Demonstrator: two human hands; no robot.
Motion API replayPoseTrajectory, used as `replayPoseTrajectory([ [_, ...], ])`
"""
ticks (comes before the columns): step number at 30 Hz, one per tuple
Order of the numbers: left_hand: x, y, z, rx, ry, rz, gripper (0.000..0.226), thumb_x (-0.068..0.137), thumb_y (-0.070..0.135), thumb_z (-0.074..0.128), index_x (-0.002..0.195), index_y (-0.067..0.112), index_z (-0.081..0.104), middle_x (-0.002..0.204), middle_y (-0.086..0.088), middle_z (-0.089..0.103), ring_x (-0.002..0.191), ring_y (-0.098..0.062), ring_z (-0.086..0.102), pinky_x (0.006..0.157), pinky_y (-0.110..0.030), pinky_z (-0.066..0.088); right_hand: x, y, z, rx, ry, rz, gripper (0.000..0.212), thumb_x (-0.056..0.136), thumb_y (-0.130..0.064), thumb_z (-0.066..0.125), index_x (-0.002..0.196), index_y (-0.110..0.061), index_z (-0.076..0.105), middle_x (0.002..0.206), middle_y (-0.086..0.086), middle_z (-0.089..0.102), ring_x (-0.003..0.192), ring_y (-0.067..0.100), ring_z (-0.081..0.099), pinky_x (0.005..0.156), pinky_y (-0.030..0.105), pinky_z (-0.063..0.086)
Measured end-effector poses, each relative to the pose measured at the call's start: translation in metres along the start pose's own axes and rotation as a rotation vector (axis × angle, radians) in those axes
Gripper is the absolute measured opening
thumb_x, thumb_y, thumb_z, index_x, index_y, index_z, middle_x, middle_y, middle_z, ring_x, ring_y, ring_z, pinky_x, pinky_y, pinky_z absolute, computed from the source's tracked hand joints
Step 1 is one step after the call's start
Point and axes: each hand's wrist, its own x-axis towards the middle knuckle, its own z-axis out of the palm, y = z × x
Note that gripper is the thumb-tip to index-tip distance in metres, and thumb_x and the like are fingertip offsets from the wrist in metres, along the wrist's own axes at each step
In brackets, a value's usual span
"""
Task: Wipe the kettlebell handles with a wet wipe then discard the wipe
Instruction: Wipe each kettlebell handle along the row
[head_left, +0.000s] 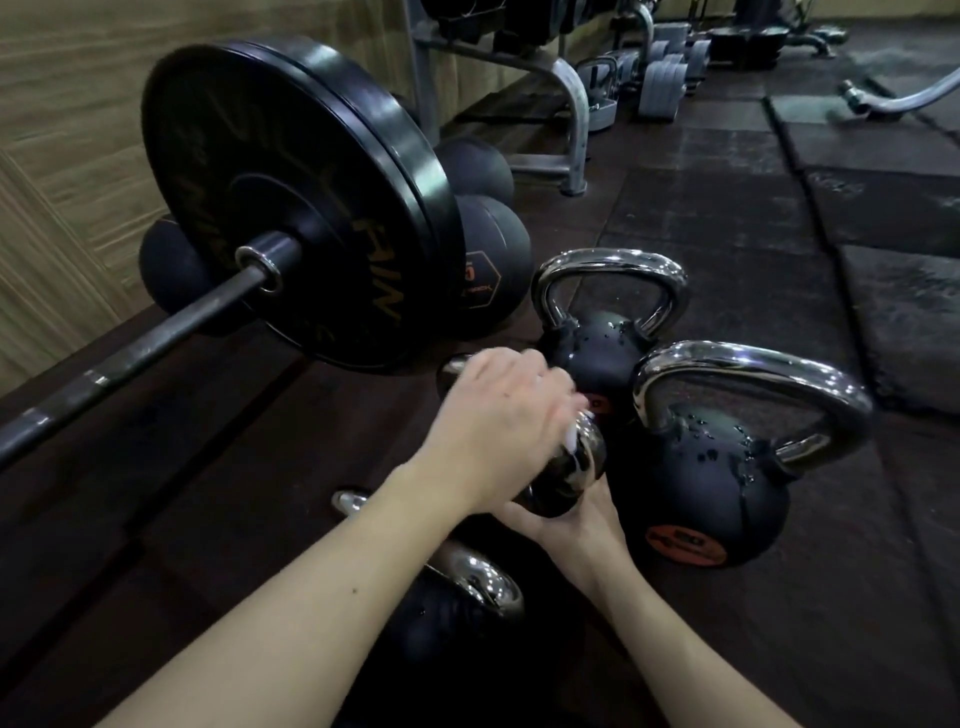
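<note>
Several black kettlebells with chrome handles stand together on the dark floor. My left hand (498, 431) is closed over the chrome handle (571, 467) of the middle kettlebell, and a bit of white wet wipe (573, 439) shows at its blurred fingertips. Beneath it, my right hand (576, 525) cups that same kettlebell from the near side. Another kettlebell (608, 358) stands behind it. A larger one (701, 493) with water drops on it stands to the right. A fourth (457, 592) lies close under my arms, partly hidden.
A barbell (156, 338) with big black plates (291, 197) crosses on the left. Black medicine balls (493, 249) lie behind it by the wooden wall. A metal rack (571, 104) and more weights stand at the back. Rubber floor mats (779, 234) stretch to the right.
</note>
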Motion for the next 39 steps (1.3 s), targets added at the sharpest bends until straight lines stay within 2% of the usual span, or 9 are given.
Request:
replayPoseTrajectory([
  [7,0.01,-0.044,0.011,-1.008,0.11,-0.972,0.045,0.11,0.03,0.031,0.13,0.001,0.059,0.133,-0.023,0.062,0.123,-0.038,0.058,0.105,-0.046,0.046,-0.001,0.002,0.0,0.098,-0.017,-0.035,0.087,0.047,-0.061,0.095,0.124,-0.048,0.056,0.131,-0.014,0.053,0.123,0.006,0.056,0.11,0.039,0.05],
  [10,0.013,-0.046,0.015,-1.088,0.081,-1.129,0.047,0.109,0.028,0.03,0.134,0.001,0.058,0.14,-0.022,0.059,0.129,-0.039,0.056,0.107,-0.044,0.045,0.001,0.004,0.0,0.103,-0.032,-0.029,0.086,0.048,-0.059,0.095,0.123,-0.051,0.054,0.133,-0.014,0.051,0.125,0.006,0.054,0.111,0.037,0.049],
  [15,-0.003,-0.021,0.008,-0.566,0.272,-0.466,0.033,0.106,0.019,0.036,0.095,0.016,0.068,0.103,0.013,0.064,0.11,-0.014,0.055,0.105,-0.035,0.037,0.004,0.006,0.001,0.07,0.005,-0.006,0.107,0.042,-0.067,0.094,0.136,-0.036,0.052,0.134,-0.017,0.05,0.122,0.001,0.054,0.108,0.03,0.049],
  [19,-0.003,0.003,0.014,-0.072,0.233,0.054,0.029,0.101,0.028,0.044,0.1,0.015,0.07,0.101,-0.003,0.066,0.103,-0.028,0.059,0.112,-0.049,0.038,0.004,-0.001,-0.002,0.003,-0.014,0.017,0.112,0.039,-0.071,0.088,0.138,-0.034,0.05,0.134,-0.016,0.055,0.119,0.002,0.059,0.101,0.031,0.053],
  [22,-0.001,0.027,0.02,0.092,0.201,0.324,0.019,0.098,0.023,0.051,0.098,0.014,0.068,0.097,-0.007,0.063,0.098,-0.034,0.06,0.108,-0.048,0.041,0.007,-0.012,-0.008,-0.033,-0.1,0.046,0.065,0.068,-0.045,0.084,0.124,-0.029,0.056,0.128,-0.013,0.059,0.114,0.007,0.06,0.1,0.041,0.056],
  [26,0.005,0.02,0.025,0.091,0.252,0.456,0.019,0.1,0.019,0.047,0.097,0.017,0.066,0.095,-0.003,0.062,0.096,-0.03,0.06,0.105,-0.044,0.042,0.005,-0.02,-0.016,-0.068,-0.169,0.089,0.038,0.089,-0.006,0.075,0.103,-0.035,0.054,0.097,-0.026,0.056,0.103,0.003,0.052,0.084,0.004,0.049],
  [29,0.002,0.012,0.019,0.002,0.281,0.306,0.013,0.096,0.028,0.058,0.095,0.019,0.068,0.094,-0.001,0.063,0.094,-0.028,0.061,0.098,-0.043,0.047,-0.002,-0.025,-0.016,0.048,-0.033,0.162,0.05,0.068,-0.012,0.093,0.106,-0.03,0.066,0.088,-0.016,0.072,0.091,-0.003,0.069,0.069,0.006,0.052],
  [33,0.003,-0.004,0.014,-0.271,0.306,-0.285,0.026,0.098,0.032,0.044,0.087,0.021,0.065,0.091,0.004,0.062,0.096,-0.025,0.057,0.096,-0.044,0.044,-0.006,-0.026,-0.014,-0.051,-0.025,0.168,0.096,0.045,-0.053,0.098,0.131,-0.032,0.062,0.112,-0.026,0.06,0.099,-0.011,0.056,0.085,0.006,0.039],
  [39,0.008,-0.018,0.018,-0.728,0.283,-0.762,0.036,0.107,0.034,0.03,0.094,0.027,0.063,0.114,0.009,0.061,0.111,-0.02,0.048,0.092,-0.034,0.038,-0.003,-0.034,-0.016,-0.026,-0.04,0.204,0.092,0.051,-0.041,0.101,0.133,-0.03,0.06,0.091,-0.035,0.052,0.078,-0.032,0.05,0.067,-0.014,0.03],
])
